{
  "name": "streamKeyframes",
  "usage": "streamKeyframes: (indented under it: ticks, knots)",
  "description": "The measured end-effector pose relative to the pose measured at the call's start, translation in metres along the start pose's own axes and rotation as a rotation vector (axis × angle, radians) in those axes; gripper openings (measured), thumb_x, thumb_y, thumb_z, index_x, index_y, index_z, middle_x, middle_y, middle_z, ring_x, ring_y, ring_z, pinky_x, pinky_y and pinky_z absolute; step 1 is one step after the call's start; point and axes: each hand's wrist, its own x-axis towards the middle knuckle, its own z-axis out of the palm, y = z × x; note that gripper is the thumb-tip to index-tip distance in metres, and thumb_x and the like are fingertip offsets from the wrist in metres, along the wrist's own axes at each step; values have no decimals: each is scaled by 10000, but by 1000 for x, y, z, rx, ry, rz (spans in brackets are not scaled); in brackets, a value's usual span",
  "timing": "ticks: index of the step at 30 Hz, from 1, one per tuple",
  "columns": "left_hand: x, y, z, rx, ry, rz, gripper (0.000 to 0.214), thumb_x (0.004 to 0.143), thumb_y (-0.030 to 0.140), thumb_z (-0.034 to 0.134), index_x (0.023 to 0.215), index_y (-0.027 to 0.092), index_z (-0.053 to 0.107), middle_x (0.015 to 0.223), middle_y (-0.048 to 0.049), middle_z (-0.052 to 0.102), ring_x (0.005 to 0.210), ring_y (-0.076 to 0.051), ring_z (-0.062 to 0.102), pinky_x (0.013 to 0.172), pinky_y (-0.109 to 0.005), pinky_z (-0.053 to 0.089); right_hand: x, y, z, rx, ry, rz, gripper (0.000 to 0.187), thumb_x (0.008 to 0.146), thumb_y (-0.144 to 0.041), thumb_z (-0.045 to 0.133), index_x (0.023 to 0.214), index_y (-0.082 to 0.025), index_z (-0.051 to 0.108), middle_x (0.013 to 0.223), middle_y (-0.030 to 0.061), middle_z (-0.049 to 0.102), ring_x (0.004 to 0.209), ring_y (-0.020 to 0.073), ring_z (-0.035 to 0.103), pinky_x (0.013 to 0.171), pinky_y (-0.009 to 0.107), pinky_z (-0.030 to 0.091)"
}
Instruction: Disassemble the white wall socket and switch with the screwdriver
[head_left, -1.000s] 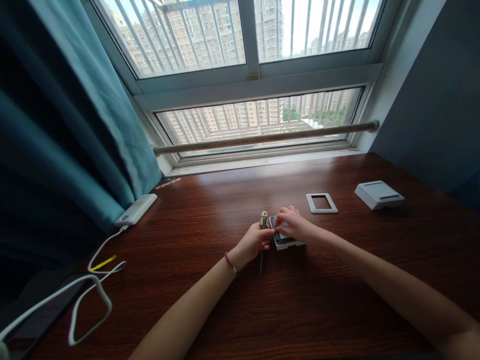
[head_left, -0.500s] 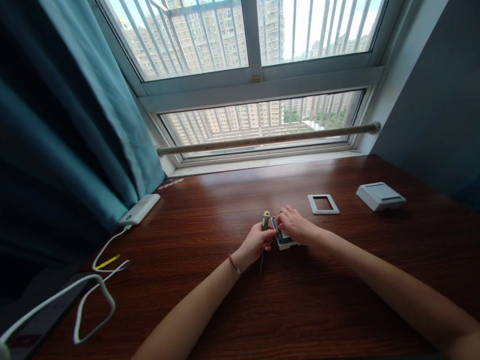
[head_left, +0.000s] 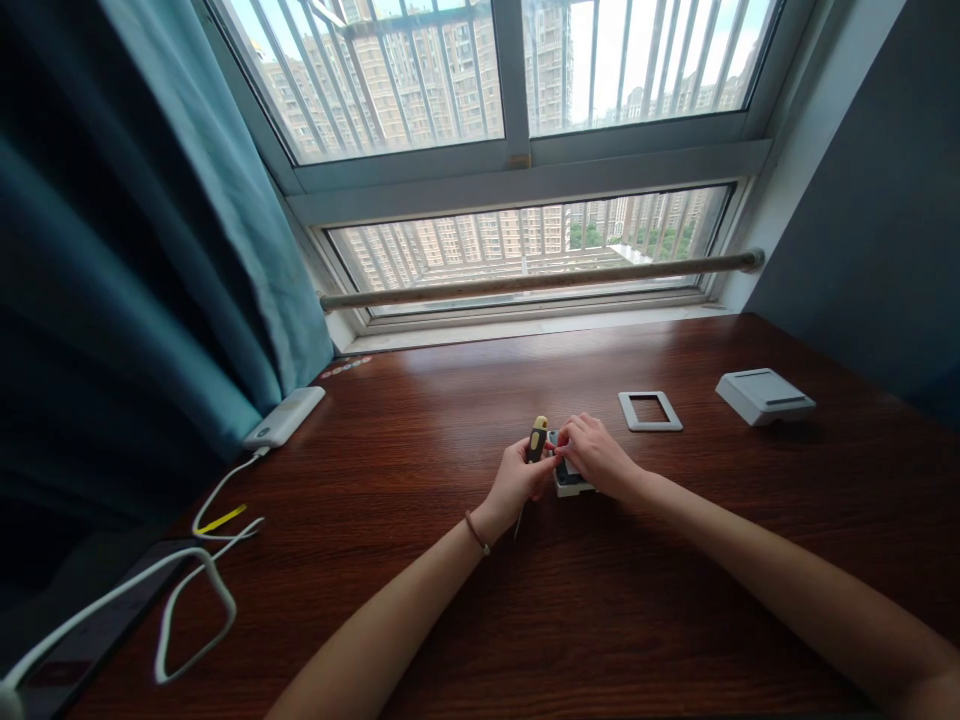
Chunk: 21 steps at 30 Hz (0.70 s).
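My left hand is closed around a screwdriver with a black and yellow handle, its thin shaft pointing down toward me. My right hand rests with curled fingers on a small white and dark switch module lying on the dark wooden table. Both hands meet at the module's left edge. Most of the module is hidden under my right hand.
A white rectangular frame lies to the right, and a white switch cover sits farther right. A white power bank with white cable lies at the left by the teal curtain. A phone lies at bottom left.
The view has shifted slightly; my hands stay on the module and screwdriver. The screwdriver handle has tilted a little more upright.
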Motion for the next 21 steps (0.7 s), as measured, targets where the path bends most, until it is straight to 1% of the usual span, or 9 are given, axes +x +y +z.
streamKeyframes:
  ticks: [2, 8, 10, 12, 13, 14, 16, 19, 21]
  knots:
    - [0, 1, 0, 39, -3, 14, 381, 657, 422, 690, 847, 128, 541, 447, 97, 405, 299, -29, 323, 285, -159, 274, -1, -1, 0, 55, 25, 6, 94, 879, -227, 469, 831, -168, 524, 867, 78, 576, 857, 214, 480, 773, 345, 389]
    - [-1, 0, 4, 116, 4, 12, 390, 649, 464, 676, 770, 111, 564, 403, 87, 404, 287, -38, 314, 281, -173, 273, -1, -5, 2, 113, 88, -76, 86, 886, -205, 447, 833, -170, 506, 844, 78, 581, 830, 215, 488, 774, 366, 390]
    - [-3, 2, 6, 155, 23, 25, 388, 660, 468, 663, 770, 106, 575, 403, 81, 403, 295, -38, 317, 291, -171, 269, -1, -5, 1, 146, 95, -66, 85, 885, -219, 448, 838, -175, 504, 856, 78, 578, 839, 218, 492, 771, 368, 398]
    - [-1, 7, 3, 305, 81, 28, 385, 694, 473, 622, 806, 106, 597, 414, 75, 406, 314, -43, 337, 317, -171, 285, -1, -3, 0, 184, 118, -34, 91, 878, -256, 464, 877, -175, 506, 896, 87, 571, 867, 226, 497, 774, 375, 409]
    - [1, 12, -2, 406, 122, 21, 382, 711, 473, 600, 831, 110, 607, 422, 72, 411, 323, -47, 350, 333, -173, 298, -1, -1, 0, 201, 139, -13, 115, 872, -276, 475, 913, -173, 506, 920, 94, 566, 885, 232, 499, 782, 383, 412]
    - [4, 18, -11, 521, 171, 4, 379, 724, 472, 577, 853, 118, 615, 431, 69, 418, 332, -52, 363, 349, -178, 312, -1, 3, 0, 218, 164, 10, 154, 865, -295, 484, 955, -171, 503, 939, 100, 564, 901, 239, 501, 791, 393, 414]
    - [13, 32, -39, 645, 245, -29, 354, 711, 449, 587, 843, 123, 632, 441, 65, 431, 339, -59, 372, 369, -188, 319, -2, 14, 2, 268, 218, 64, 230, 854, -321, 494, 1028, -171, 490, 953, 102, 570, 920, 249, 508, 816, 412, 411]
    - [25, 49, -101, 813, 398, -80, 241, 662, 340, 634, 714, 105, 644, 438, 42, 455, 391, -94, 450, 416, -202, 318, -3, 35, 9, 363, 299, 178, 252, 846, -348, 491, 1035, -181, 491, 928, 93, 592, 919, 252, 527, 845, 428, 406]
    - [29, 55, -143, 945, 510, -140, 169, 611, 270, 668, 631, 106, 637, 446, 11, 498, 514, -162, 557, 481, -218, 348, -4, 48, 15, 399, 338, 241, 242, 850, -365, 473, 1005, -182, 498, 906, 94, 595, 896, 251, 544, 836, 434, 416]
